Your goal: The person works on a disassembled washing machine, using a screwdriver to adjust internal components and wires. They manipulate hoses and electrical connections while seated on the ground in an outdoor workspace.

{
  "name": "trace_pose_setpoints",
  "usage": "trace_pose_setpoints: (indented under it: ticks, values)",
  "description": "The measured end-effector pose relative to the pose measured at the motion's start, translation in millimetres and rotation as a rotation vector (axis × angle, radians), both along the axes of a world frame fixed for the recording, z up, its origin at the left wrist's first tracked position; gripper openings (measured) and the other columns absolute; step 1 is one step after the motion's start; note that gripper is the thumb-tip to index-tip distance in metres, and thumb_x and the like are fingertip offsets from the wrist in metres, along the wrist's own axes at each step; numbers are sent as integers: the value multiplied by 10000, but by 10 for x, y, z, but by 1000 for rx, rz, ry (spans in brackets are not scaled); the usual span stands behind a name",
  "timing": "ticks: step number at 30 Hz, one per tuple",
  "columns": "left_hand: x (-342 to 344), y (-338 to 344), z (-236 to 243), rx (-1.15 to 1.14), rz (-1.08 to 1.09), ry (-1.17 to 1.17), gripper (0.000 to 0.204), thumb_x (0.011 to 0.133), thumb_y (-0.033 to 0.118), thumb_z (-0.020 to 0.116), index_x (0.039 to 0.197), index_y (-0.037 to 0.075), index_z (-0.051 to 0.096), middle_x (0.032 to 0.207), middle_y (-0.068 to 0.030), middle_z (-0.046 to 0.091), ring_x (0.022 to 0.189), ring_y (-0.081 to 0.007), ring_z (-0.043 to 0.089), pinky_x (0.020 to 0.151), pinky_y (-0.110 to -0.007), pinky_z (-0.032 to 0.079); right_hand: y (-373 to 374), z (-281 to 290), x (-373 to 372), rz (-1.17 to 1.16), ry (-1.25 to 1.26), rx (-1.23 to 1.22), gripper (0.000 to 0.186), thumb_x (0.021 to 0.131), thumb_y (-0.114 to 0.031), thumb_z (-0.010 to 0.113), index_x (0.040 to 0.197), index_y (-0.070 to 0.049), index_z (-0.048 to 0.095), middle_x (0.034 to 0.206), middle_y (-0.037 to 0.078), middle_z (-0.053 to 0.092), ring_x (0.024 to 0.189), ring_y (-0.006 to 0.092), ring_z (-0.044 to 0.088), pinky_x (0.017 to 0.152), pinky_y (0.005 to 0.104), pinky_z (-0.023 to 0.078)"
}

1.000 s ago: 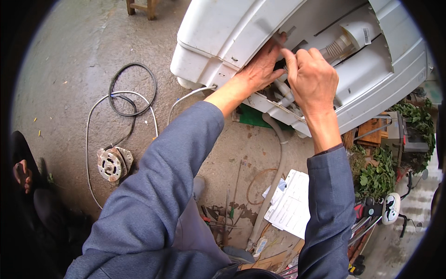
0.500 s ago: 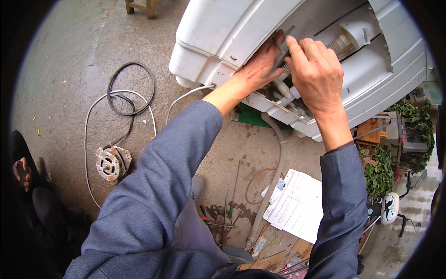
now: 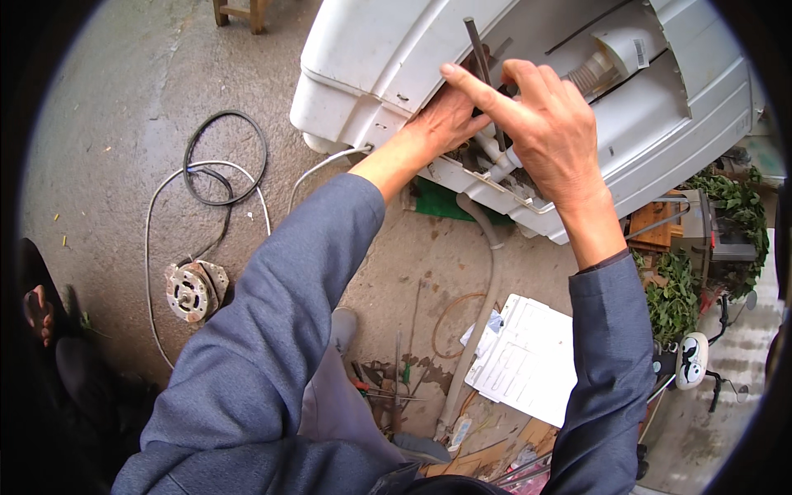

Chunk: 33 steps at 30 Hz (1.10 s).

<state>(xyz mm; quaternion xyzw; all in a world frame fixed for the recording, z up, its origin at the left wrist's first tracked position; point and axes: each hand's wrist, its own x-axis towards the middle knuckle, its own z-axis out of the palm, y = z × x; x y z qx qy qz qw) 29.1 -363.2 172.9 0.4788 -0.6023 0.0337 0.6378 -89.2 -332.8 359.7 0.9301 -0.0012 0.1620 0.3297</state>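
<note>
A white twin-tub style washing machine body point(image 3: 355, 58) lies tilted at the top, its panel opening facing me. My left hand point(image 3: 450, 120) reaches into the opening at the near left edge; its fingertips are largely hidden. Above and beside it stands a dark metal bar point(image 3: 473, 37), apparently the handle of a wrench. My right hand point(image 3: 549, 132) is at this bar, one digit stretched across it toward the left and the other fingers bent and apart, not wrapped round it. Below the hands, white plastic pipe fittings point(image 3: 501, 165) show inside the machine.
A grey drain hose point(image 3: 495, 272) runs from the machine down to the floor. A motor point(image 3: 194, 291) with coiled cable lies left. White panel point(image 3: 528, 355) and scattered tools point(image 3: 396, 379) lie below. Leafy plants point(image 3: 668, 305) are at right; another person's hand point(image 3: 39, 309) shows far left.
My right hand has loosened from the dark bar, and a digit now stretches out leftward. The bar has swung to lean up and left. My left hand stays in the opening.
</note>
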Motion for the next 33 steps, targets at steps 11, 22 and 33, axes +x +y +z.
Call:
trace_pose_setpoints:
  ticks: [11, 22, 33]
  values:
    - [-38, 48, 5, 83, 154, -68, 960, 829, 261, 798, 1574, -9, 257, 1531, -286, 355, 1415, -452, 378, 1189, -503, 326, 155, -162, 17, -253, -126, 306, 287, 956, -331, 682, 797, -99, 740, 687, 44, 578, 593, 225, 629, 505, 386, 451]
    - [23, 56, 30, 55, -83, 15, 656, 833, 197, 769, 1413, 44, 502, 1377, -214, 527, 1309, -402, 493, 1126, -499, 388, 97, -78, 112, -26, 90, -70, 281, 816, -112, 685, 1082, -33, 725, 928, 21, 617, 884, 156, 624, 731, 319, 466]
    - [7, -170, -177, 292, -43, -1, 884, 825, 345, 798, 1529, 33, 363, 1528, -247, 374, 1429, -423, 374, 1206, -502, 321, 232, 3, 194, -308, -47, 249, 232, 986, -377, 682, 910, -162, 724, 742, 2, 627, 567, 229, 622, 498, 395, 441]
